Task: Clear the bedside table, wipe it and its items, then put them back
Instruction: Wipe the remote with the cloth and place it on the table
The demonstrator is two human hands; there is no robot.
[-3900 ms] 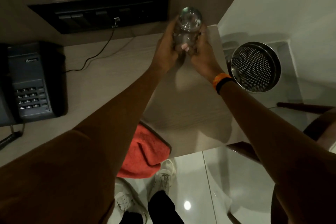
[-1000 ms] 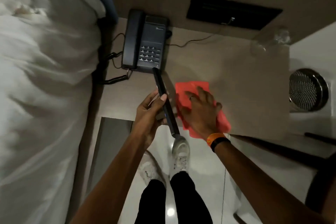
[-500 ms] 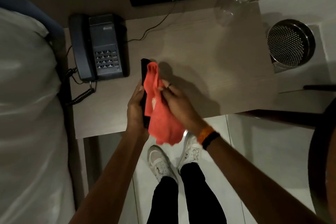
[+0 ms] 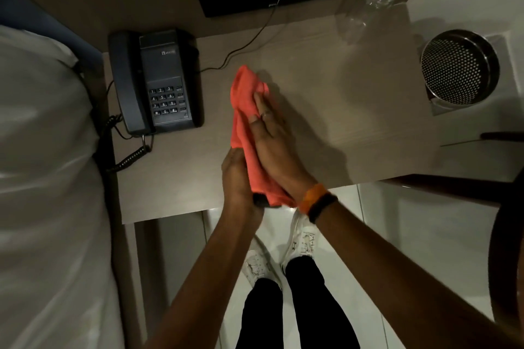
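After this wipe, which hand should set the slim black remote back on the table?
Left. The left hand grips the slim black remote at its near end, over the beige wooden table. The right hand lies flat on the red cloth and holds no remote.

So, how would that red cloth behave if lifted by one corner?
Probably floppy: the red cloth folds and drapes around the dark object that the left hand grips. Likely light, as it looks thin enough to crease under the right hand pressing flat on it. Its matte, soft-looking surface suggests it would not slip easily.
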